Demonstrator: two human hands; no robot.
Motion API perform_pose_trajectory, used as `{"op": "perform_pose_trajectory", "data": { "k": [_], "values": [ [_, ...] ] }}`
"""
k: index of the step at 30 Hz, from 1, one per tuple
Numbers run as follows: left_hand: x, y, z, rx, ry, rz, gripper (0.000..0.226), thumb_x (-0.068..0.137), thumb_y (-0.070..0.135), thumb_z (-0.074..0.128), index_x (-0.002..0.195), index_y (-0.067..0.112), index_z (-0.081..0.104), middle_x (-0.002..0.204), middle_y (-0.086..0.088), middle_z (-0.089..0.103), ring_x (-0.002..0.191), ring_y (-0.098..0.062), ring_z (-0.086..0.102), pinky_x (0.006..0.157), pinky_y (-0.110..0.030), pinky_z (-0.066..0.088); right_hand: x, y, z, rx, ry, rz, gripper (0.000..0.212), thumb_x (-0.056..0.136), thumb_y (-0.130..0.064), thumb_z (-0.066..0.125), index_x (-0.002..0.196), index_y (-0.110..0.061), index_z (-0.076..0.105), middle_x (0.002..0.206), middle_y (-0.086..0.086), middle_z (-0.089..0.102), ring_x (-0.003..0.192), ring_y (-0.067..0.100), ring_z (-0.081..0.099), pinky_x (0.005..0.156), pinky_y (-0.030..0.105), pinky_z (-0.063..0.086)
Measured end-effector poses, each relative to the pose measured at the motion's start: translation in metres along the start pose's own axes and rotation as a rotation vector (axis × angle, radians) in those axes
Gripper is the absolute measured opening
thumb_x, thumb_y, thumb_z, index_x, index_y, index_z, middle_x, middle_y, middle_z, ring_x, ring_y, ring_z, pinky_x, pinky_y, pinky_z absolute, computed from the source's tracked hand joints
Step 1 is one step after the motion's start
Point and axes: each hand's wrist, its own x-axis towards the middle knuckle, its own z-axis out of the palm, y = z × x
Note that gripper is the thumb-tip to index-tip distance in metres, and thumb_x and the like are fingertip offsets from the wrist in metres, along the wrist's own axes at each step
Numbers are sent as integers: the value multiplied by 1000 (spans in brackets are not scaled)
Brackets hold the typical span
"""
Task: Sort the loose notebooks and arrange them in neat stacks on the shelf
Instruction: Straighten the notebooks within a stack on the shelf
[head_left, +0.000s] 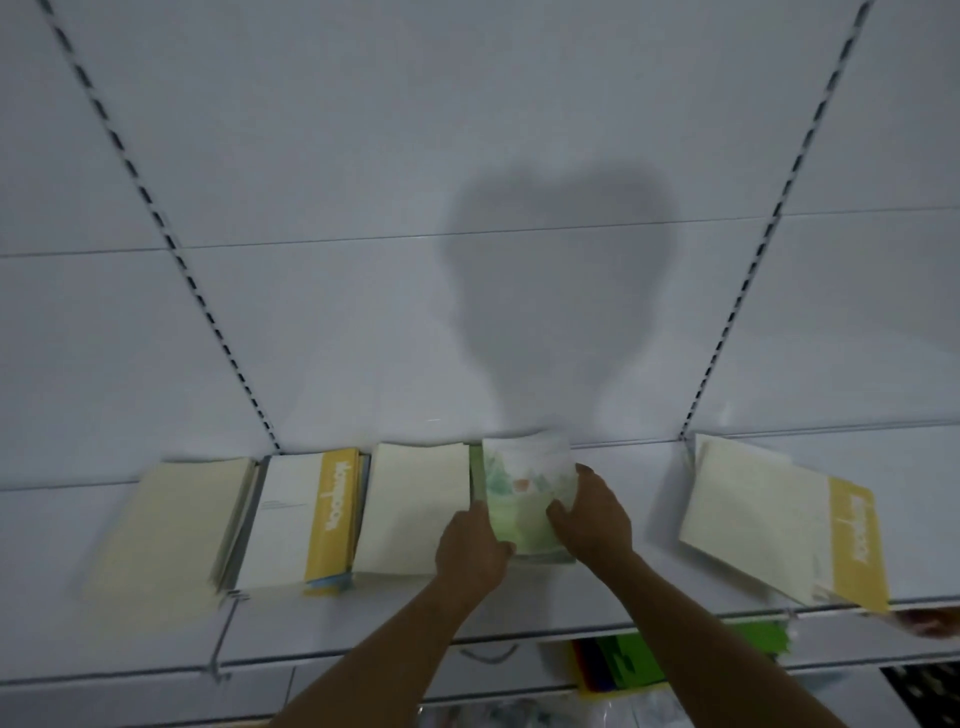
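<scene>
1. A white shelf (613, 587) carries several piles of notebooks, seen from above.
2. Both hands reach onto the middle of the shelf and hold a green-patterned notebook (524, 493), which lies on top of a small pile there.
3. The left hand (470, 545) has its grip closed on the near left edge of that notebook, thumb on the cover.
4. The right hand (592, 514) clasps the right edge, fingers curled over the cover and thumb up along the side.
5. Just left of it, touching or nearly so, lies a cream notebook (415, 509).
6. Further left is a pile topped by a white notebook with a yellow band (301, 514), and beyond that a cream pile (176, 525) at a slight angle.
7. Well apart on the right, a fanned, crooked pile (779, 525) hangs over the front edge of the shelf.
8. The picture is motion-blurred, so cover details cannot be read.
9. Bright coloured sheets (623, 665) show on the level below.
</scene>
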Motion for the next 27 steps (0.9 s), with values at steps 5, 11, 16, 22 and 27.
{"op": "perform_pose_trajectory", "data": {
  "k": [5, 11, 16, 22, 27],
  "values": [
    [-1, -9, 7, 222, -26, 2, 55, 85, 40, 63, 127, 10, 44, 125, -11, 52, 116, -26, 53, 95, -37, 47, 1, 6, 10, -155, -93, -9, 58, 86, -44, 52, 134, -15, 38, 123, 8, 51, 112, 25, 53, 89, 35, 47],
    [3, -1, 13, 291, -19, 64, 53, 87, 30, 60, 132, 13, 38, 130, -10, 42, 118, -26, 48, 93, -37, 45, 6, 10, 5, -277, -94, -25, 52, 89, -54, 43, 125, -15, 46, 119, 6, 52, 107, 24, 55, 84, 36, 47],
    [8, 45, 17, 250, 8, 130, 44, 83, 26, 55, 125, 16, 46, 123, -7, 47, 115, -25, 50, 89, -37, 47, 16, 30, -32, -257, 31, -12, 44, 94, -45, 40, 127, -17, 47, 123, 4, 53, 111, 22, 54, 88, 34, 45],
    [8, 117, 55, 183, -39, 265, 36, 89, 34, 50, 121, 16, 49, 121, -6, 51, 110, -23, 53, 89, -34, 47, 22, 96, -108, -325, 191, 107, 43, 93, -40, 43, 127, -14, 49, 120, 7, 55, 110, 26, 54, 88, 36, 44],
    [2, 164, 108, 136, -160, 290, 46, 91, 39, 51, 128, 12, 48, 126, -8, 56, 113, -23, 55, 91, -33, 47, 11, 172, -155, -382, 208, 287, 44, 92, -41, 44, 125, -12, 48, 122, 8, 53, 113, 28, 52, 88, 37, 43]
  ]
}}
